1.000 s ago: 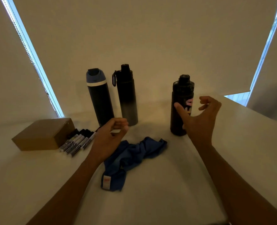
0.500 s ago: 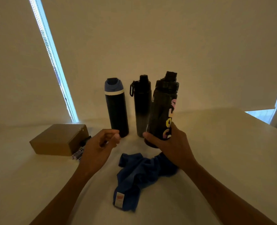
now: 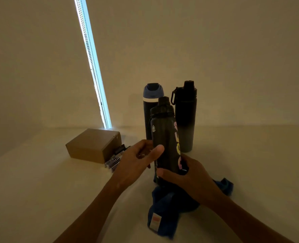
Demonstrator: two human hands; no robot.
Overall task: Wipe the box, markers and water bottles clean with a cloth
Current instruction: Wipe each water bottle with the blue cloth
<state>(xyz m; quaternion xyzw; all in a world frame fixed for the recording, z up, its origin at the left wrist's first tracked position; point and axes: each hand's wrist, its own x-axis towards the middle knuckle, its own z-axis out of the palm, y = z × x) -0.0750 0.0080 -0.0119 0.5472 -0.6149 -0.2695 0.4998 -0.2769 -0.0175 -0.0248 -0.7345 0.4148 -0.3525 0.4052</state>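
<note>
My right hand (image 3: 185,178) grips the lower part of a dark water bottle with coloured letters (image 3: 164,137) and holds it upright above the crumpled blue cloth (image 3: 164,207). My left hand (image 3: 136,162) meets the bottle's left side, thumb laid across its front and fingers curling round behind. Two more bottles stand behind: one with a blue lid (image 3: 151,95), one black fading to grey (image 3: 185,120). A brown cardboard box (image 3: 90,144) sits at the left. Several markers (image 3: 113,162) lie beside it, partly hidden by my left hand.
Everything rests on a pale table (image 3: 57,190) against drawn blinds. A bright strip of window light (image 3: 92,67) runs down behind the box. The room is dim.
My right hand took the lettered bottle from the right and carried it left, over the cloth and in front of the other two. My left hand came up to it.
</note>
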